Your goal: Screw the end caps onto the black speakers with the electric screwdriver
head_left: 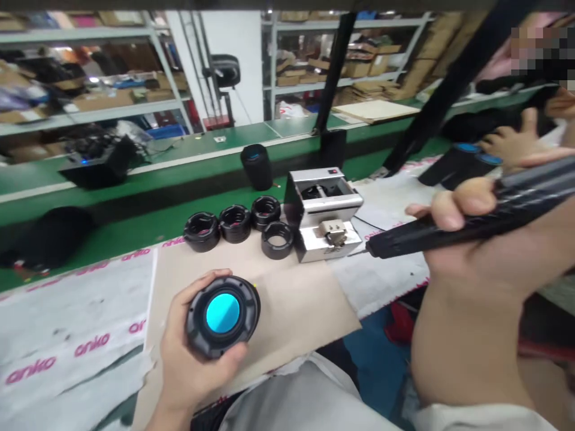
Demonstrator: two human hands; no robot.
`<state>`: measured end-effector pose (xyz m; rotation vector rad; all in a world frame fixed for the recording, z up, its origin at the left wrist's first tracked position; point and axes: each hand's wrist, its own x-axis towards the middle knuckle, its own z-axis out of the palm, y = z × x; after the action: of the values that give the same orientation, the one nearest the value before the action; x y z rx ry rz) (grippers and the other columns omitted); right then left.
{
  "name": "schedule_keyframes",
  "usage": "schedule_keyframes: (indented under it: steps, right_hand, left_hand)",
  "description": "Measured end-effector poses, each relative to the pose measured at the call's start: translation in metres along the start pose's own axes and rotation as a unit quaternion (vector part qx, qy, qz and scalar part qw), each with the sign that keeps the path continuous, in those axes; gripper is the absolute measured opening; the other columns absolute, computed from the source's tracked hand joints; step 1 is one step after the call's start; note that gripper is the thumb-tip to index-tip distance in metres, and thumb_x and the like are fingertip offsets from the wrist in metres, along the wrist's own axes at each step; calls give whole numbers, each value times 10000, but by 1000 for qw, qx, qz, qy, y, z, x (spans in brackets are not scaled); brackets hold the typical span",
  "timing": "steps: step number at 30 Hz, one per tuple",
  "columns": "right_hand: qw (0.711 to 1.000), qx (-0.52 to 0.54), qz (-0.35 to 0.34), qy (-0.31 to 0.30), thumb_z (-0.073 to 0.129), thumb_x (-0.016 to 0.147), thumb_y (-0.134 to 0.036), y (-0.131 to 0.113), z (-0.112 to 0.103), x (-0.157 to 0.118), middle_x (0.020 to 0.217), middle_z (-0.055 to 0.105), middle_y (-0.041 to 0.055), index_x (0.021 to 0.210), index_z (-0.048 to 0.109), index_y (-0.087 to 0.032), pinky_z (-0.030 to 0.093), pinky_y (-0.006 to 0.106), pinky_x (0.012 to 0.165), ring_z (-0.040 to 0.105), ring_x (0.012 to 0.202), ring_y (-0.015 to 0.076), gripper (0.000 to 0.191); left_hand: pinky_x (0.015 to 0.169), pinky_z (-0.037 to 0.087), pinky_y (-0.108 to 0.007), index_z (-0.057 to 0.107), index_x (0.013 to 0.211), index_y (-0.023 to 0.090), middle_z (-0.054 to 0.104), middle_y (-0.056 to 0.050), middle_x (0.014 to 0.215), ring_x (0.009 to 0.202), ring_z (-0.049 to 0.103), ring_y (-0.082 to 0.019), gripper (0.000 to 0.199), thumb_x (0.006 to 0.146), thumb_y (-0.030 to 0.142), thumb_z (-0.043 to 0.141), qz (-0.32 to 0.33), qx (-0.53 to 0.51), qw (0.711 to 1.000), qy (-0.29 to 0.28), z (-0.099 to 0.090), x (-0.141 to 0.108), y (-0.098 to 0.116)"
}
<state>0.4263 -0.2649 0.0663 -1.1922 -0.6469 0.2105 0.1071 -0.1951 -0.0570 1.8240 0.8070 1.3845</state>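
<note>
My left hand [188, 353] grips a round black housing [223, 314] with a bright cyan disc at its centre, resting it just above a cardboard sheet [296, 305]. My right hand [467, 239] is wrapped around a black electric screwdriver [417, 236], held nearly level. Its tip points left and ends close beside a silver screw feeder [322, 215]. Several black rubber-like rings [233, 224] stand in a group on the sheet's far edge, left of the feeder.
A co-worker's hand [507, 146] rests by black cylinders with blue tops [458, 164] at right. A black cylinder [256, 167] stands on a green workbench [157, 173]. A white printed mat [67, 335] lies at left. Shelves of cartons [90, 78] stand behind.
</note>
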Motion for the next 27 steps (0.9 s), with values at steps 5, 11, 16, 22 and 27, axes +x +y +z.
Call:
schedule_keyframes:
  steps: [5, 11, 16, 22, 27]
  right_hand:
    - [988, 94, 36, -118, 872, 632, -892, 9, 5, 14, 585, 513, -32, 915, 558, -300, 459, 354, 482, 514, 494, 189, 728]
    - [979, 85, 35, -181, 748, 741, -947, 26, 40, 22, 585, 522, -38, 820, 516, -249, 402, 309, 450, 510, 468, 134, 740]
    - [979, 123, -1, -163, 741, 777, -925, 42, 52, 24, 512, 474, -51, 766, 500, -235, 294, 299, 372, 449, 383, 113, 731]
    - [979, 100, 21, -179, 761, 804, -875, 40, 55, 25, 511, 467, -69, 775, 492, -242, 307, 290, 383, 440, 398, 101, 688]
    - [975, 64, 32, -211, 755, 748, -929, 41, 54, 32, 529, 464, -63, 780, 493, -248, 344, 294, 401, 464, 438, 98, 730]
  left_hand:
    - [1054, 634, -384, 675, 1376, 204, 772, -128, 1353, 1248, 772, -310, 780, 702, 420, 1002, -11, -40, 998, -52, 48, 17, 5]
    - [1059, 631, -405, 612, 1422, 229, 761, -126, 1376, 1241, 784, -304, 775, 766, 449, 961, -2, -66, 992, -112, 90, 25, 8]
    - [1053, 625, -358, 599, 1441, 235, 748, -124, 1399, 1254, 778, -277, 793, 785, 489, 964, -5, -80, 990, -114, 88, 24, 6]
    - [1031, 628, -351, 594, 1444, 240, 741, -125, 1405, 1240, 779, -274, 803, 781, 491, 971, -11, -84, 989, -122, 87, 25, 7]
    - [1035, 625, -374, 599, 1446, 240, 737, -130, 1408, 1241, 776, -291, 808, 777, 497, 974, -13, -87, 989, -119, 88, 25, 8]
